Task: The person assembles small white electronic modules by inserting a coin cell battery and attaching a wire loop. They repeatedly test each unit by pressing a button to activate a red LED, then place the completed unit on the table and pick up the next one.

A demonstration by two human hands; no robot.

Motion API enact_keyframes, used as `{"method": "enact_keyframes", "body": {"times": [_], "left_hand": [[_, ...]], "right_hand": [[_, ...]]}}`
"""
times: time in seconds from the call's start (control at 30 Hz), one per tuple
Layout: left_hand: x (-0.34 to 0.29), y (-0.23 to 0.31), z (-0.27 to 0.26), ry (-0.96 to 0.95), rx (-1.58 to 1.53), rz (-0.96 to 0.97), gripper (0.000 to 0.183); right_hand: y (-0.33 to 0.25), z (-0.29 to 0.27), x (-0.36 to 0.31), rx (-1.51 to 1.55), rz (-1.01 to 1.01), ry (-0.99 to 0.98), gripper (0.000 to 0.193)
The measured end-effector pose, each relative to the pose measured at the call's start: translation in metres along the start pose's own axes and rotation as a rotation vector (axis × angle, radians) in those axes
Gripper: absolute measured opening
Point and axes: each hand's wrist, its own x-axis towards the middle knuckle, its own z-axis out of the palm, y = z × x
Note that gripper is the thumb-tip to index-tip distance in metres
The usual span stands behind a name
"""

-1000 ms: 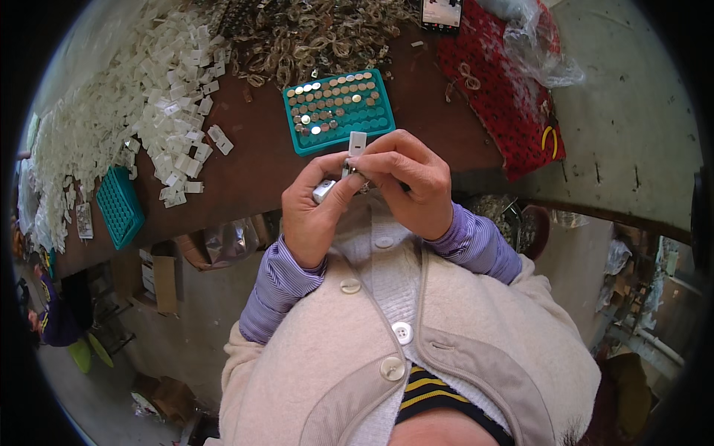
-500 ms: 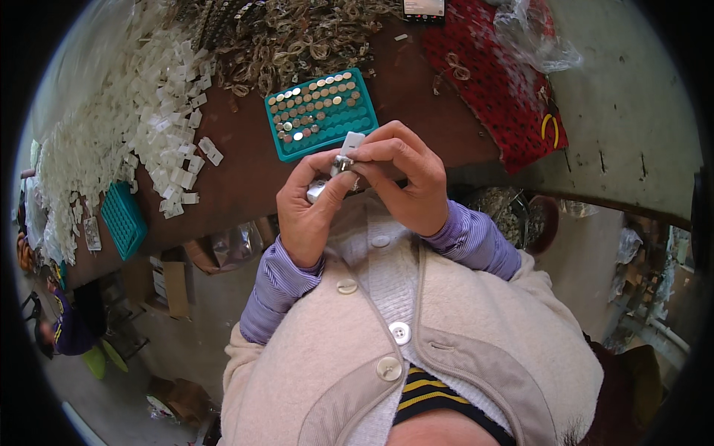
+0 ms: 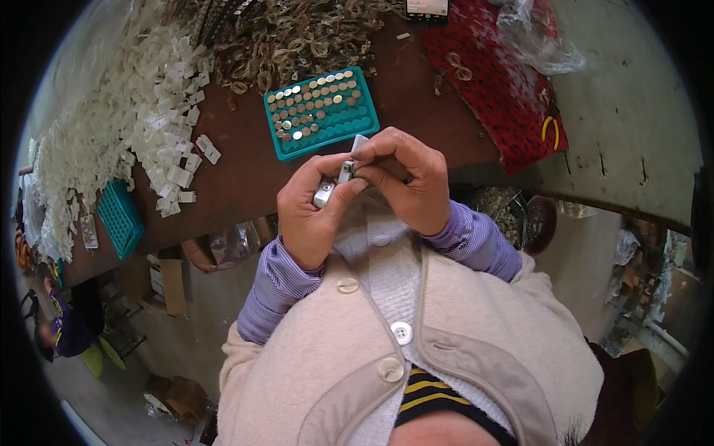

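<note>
Both hands meet just in front of a teal tray that holds rows of small round metal discs. My left hand is closed, with a small whitish plastic case tucked against its palm. A second small pale piece sits between the left thumb and fingertips, tilted up. My right hand pinches at the same piece, and a flat white tab sticks out above its fingertips. The fingers partly hide how these parts join.
Piled white plastic pieces cover the table's left side, near another teal tray. Tangled brownish wire bundles lie at the back. To the right are red cloth, a yellow-handled tool and clear plastic. A phone lies at the top.
Between my fingertips the small piece has turned more upright and its metal part shows less. The right fingers have shifted slightly, and the case in the left palm is a little more exposed.
</note>
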Motion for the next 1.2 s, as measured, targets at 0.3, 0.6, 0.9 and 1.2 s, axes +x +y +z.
{"method": "enact_keyframes", "body": {"times": [0.3, 0.6, 0.9, 1.2], "left_hand": [[-0.002, -0.002, -0.01, 0.083, -0.074, -0.107, 0.023], [0.007, 0.005, -0.011, -0.157, -0.415, -0.315, 0.031], [0.045, 0.022, 0.04, -0.133, -0.457, -0.36, 0.02], [0.087, 0.017, 0.084, -0.456, -0.701, -0.541, 0.018]], "right_hand": [[-0.011, 0.004, 0.007, -0.052, -0.118, 0.076, 0.026], [-0.014, -0.013, 0.01, -0.399, -0.205, 0.052, 0.023], [-0.014, -0.059, 0.005, -0.416, -0.355, 0.161, 0.027], [-0.01, -0.105, 0.002, -0.59, -0.313, 0.204, 0.034]]}}
